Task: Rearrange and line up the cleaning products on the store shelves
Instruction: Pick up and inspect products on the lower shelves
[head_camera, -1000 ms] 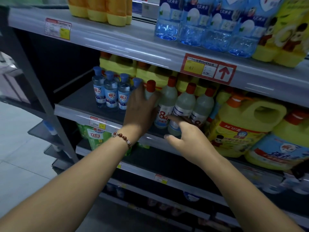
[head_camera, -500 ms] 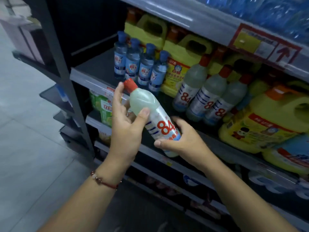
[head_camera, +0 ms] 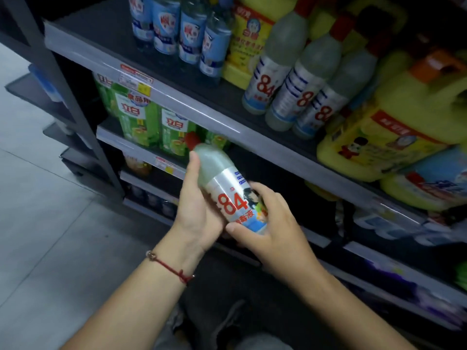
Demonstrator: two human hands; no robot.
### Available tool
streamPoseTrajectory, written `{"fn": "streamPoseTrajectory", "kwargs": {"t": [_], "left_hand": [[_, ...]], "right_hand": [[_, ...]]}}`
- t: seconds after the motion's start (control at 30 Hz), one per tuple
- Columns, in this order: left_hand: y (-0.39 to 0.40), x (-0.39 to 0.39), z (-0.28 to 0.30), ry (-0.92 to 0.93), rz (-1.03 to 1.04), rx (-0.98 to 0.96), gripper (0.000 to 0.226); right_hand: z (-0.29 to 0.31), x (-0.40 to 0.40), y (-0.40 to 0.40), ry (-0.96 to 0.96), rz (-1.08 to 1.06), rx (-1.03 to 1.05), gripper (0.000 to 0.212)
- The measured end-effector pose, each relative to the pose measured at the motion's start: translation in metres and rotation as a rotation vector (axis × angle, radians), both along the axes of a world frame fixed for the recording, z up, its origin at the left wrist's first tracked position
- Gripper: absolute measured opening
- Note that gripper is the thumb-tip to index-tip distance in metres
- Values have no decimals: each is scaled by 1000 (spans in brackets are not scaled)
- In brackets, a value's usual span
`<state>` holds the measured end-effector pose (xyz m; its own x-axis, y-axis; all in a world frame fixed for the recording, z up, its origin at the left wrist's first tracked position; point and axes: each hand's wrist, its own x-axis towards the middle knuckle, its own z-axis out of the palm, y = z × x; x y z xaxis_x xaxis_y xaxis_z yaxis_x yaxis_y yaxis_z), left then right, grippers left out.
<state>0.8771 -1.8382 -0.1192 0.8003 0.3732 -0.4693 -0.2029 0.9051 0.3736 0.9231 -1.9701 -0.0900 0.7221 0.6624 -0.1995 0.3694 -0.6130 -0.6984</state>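
A person holds one bottle (head_camera: 228, 188) in front of the shelves, away from the others. It is tilted, with its red cap (head_camera: 192, 140) pointing to about 11 o'clock. The left hand (head_camera: 195, 208) wraps around its pale upper part. The right hand (head_camera: 267, 221) grips the bottom end, fingers curled over the big red "84". Up at 1 o'clock, three more 84 bottles (head_camera: 298, 79) stand in a row on the shelf (head_camera: 177, 94). Blue bottles (head_camera: 182, 29) stand at 12 o'clock. Yellow jugs (head_camera: 394, 130) sit at 2 o'clock.
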Motion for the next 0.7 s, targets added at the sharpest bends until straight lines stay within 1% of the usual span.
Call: {"fn": "streamPoseTrajectory", "kwargs": {"t": [0.07, 0.1, 0.17, 0.2, 0.27, 0.33, 0.37, 0.47, 0.6, 0.67, 0.7], "left_hand": [[-16, 6, 3, -23, -48, 143, 41], [-25, 10, 3, -26, -89, 251, 42], [-48, 18, 5, -14, -210, 519, 54], [-61, 21, 7, -2, -278, 677, 59], [-91, 30, 13, 7, -422, 974, 78], [-122, 40, 23, 17, -552, 1150, 94], [-138, 44, 28, 27, -596, 1225, 97], [-197, 57, 40, 12, -690, 1406, 99], [-296, 86, 52, -56, -750, 1557, 100], [-350, 103, 52, -109, -818, 1584, 95], [-379, 112, 53, -141, -857, 1576, 89]], "right_hand": [[-4, 12, -17, 102, -44, 30, 67], [-6, 18, -28, 126, -39, 24, 66], [-11, 26, -51, 172, -42, 24, 64], [-15, 28, -64, 197, -70, 46, 66], [-20, 34, -91, 239, -133, 126, 71], [-22, 43, -123, 290, -191, 218, 77], [-21, 48, -142, 320, -216, 249, 77], [-12, 60, -211, 362, -261, 317, 71], [-3, 72, -325, 341, -343, 354, 65], [-1, 81, -389, 299, -397, 357, 62], [2, 86, -420, 275, -426, 356, 61]]}}
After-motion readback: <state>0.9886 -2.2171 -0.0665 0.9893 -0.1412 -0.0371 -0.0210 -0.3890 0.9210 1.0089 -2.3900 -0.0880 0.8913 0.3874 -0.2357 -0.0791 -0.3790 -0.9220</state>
